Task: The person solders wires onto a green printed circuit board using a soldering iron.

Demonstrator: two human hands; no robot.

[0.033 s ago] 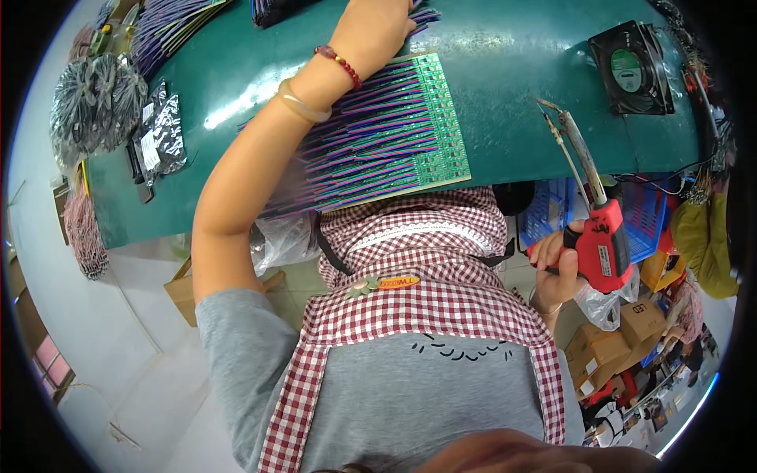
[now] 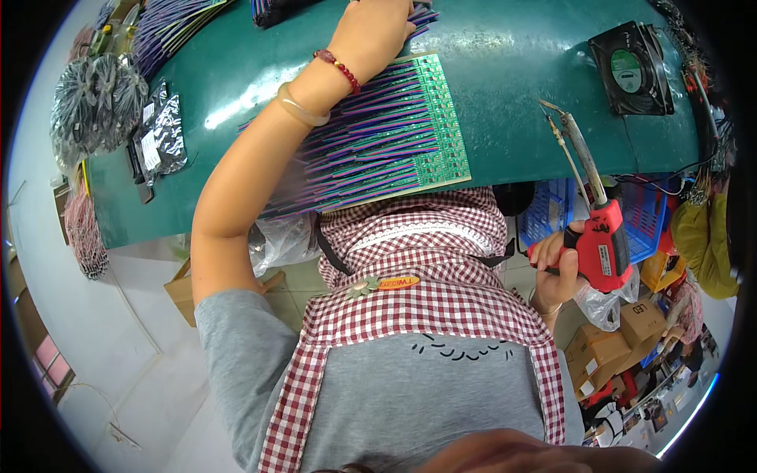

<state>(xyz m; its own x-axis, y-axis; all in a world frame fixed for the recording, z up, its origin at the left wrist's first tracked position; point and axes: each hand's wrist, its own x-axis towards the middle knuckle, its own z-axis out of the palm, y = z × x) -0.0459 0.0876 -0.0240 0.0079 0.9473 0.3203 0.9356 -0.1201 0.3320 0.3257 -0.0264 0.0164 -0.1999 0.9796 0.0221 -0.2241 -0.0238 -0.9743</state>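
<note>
Soldering gun (image 2: pixel 607 240) crosses the tabletop's (image 2: pixel 516 134) near edge, right hand (image 2: pixel 558 264) clasping it; left hand (image 2: pixel 377 30) (grip unclear) is beside wires (image 2: pixel 426 22).

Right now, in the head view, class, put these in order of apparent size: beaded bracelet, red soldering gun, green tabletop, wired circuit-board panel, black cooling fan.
1. Green tabletop
2. Wired circuit-board panel
3. Red soldering gun and black cooling fan: too alike in area to rank
4. Beaded bracelet

The top edge crops the left hand (image 2: pixel 374 33) and its fingers (image 2: pixel 409 30); the forearm (image 2: pixel 256 154) covers part of the wires (image 2: pixel 374 140).
</note>
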